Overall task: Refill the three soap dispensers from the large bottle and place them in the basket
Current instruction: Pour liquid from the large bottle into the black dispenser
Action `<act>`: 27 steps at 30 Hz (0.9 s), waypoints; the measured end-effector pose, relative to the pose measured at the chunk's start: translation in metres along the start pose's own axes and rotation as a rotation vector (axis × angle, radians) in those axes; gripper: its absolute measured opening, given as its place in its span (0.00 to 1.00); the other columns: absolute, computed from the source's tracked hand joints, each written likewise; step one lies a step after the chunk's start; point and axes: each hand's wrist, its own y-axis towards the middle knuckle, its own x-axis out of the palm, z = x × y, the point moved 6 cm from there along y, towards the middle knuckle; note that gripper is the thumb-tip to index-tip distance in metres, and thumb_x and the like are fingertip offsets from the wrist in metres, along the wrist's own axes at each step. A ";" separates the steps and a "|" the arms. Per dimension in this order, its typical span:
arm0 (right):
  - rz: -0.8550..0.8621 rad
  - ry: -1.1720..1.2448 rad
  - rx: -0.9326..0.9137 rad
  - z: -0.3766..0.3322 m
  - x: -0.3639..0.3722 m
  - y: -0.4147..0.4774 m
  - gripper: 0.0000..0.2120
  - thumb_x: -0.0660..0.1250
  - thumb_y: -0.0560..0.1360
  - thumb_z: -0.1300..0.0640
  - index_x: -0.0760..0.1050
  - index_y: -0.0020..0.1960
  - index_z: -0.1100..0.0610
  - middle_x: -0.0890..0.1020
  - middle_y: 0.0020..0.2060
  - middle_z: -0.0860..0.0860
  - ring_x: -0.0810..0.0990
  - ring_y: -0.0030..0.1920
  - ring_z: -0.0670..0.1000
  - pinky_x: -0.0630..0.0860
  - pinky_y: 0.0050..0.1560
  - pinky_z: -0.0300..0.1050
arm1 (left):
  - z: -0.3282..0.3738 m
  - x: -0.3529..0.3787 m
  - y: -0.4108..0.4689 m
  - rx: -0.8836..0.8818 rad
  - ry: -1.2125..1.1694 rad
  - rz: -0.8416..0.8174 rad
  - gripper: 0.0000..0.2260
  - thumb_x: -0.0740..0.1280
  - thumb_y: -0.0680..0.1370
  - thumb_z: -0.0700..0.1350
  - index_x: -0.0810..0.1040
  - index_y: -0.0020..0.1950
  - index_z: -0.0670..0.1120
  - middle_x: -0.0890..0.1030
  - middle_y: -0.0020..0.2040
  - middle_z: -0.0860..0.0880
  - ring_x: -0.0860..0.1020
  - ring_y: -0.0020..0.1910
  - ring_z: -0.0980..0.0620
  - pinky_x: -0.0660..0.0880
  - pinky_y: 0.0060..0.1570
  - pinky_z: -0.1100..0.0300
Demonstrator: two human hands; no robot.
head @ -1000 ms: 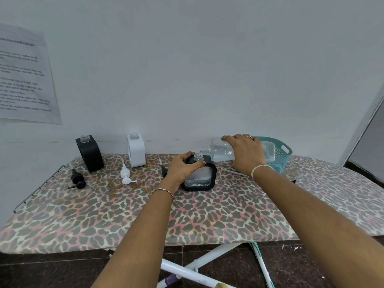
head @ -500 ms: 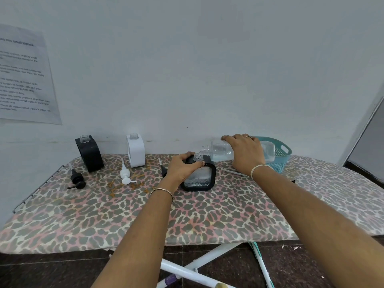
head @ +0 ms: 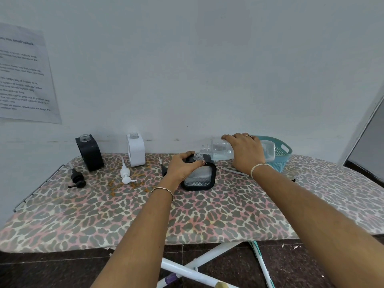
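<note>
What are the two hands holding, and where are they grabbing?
The left hand grips the top shoulder of the clear black-framed dispenser, beside its open neck. The right hand wraps the middle of the large clear bottle, tipped sideways.

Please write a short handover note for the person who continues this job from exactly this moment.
Left hand: steadies the clear dispenser with black frame, upright on the board, neck open.
Right hand: holds the large bottle tipped on its side, mouth at that dispenser's neck.
Black dispenser and white dispenser stand open by the wall; black pump and white pump lie beside them.
Basket: no dispenser visible in it.
Done: caps off.
Left: finish pouring, fill the others, refit pumps, load basket.
</note>
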 end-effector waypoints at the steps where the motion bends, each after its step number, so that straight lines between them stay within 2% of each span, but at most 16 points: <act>1: -0.001 0.002 0.001 0.000 0.000 0.000 0.33 0.67 0.69 0.64 0.64 0.71 0.46 0.77 0.60 0.51 0.73 0.61 0.55 0.67 0.61 0.50 | 0.000 0.000 0.000 -0.001 0.000 0.002 0.27 0.76 0.70 0.46 0.74 0.67 0.44 0.75 0.65 0.48 0.71 0.57 0.58 0.66 0.57 0.68; 27: 0.011 -0.016 -0.005 0.001 0.001 0.001 0.33 0.67 0.69 0.64 0.63 0.70 0.45 0.77 0.58 0.50 0.74 0.60 0.55 0.67 0.61 0.50 | -0.001 0.000 0.001 0.001 0.002 0.005 0.27 0.76 0.70 0.45 0.75 0.67 0.44 0.76 0.65 0.48 0.71 0.57 0.57 0.67 0.58 0.66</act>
